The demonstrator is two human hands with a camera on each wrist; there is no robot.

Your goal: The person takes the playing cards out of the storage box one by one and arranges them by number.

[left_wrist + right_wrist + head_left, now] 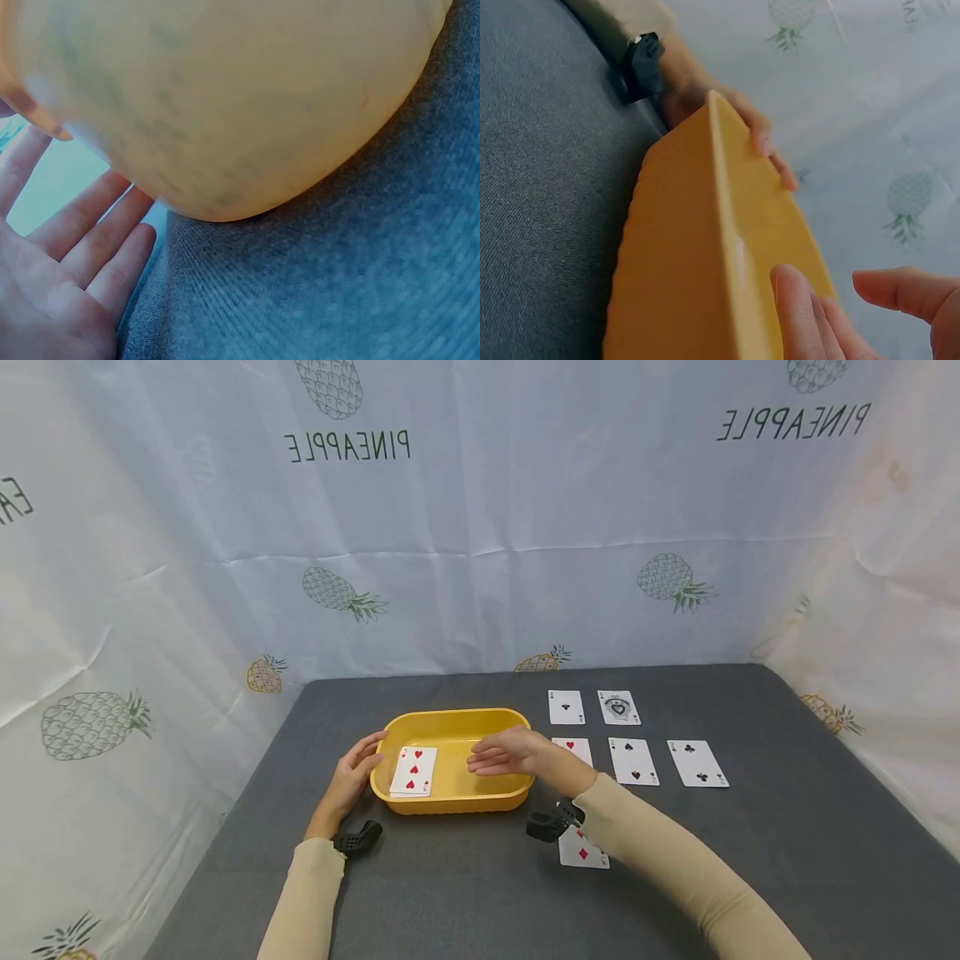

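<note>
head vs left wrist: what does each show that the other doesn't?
Head only: the heart cards in the yellow tub, the right hand open over the tub, and the face-up cards laid out on the table to its right. Left wrist only: the tub's rounded underside close up and the left hand seen palm side, fingers straight. Both: the tub, the left hand beside it, and the grey table.

— Where can I pass?
— I see bare tabletop [450, 877] in front of the yellow tub [450, 802].
— Obstacles?
— Face-up cards [633, 760] crowd the right; a curtain [480, 527] closes off the back.
</note>
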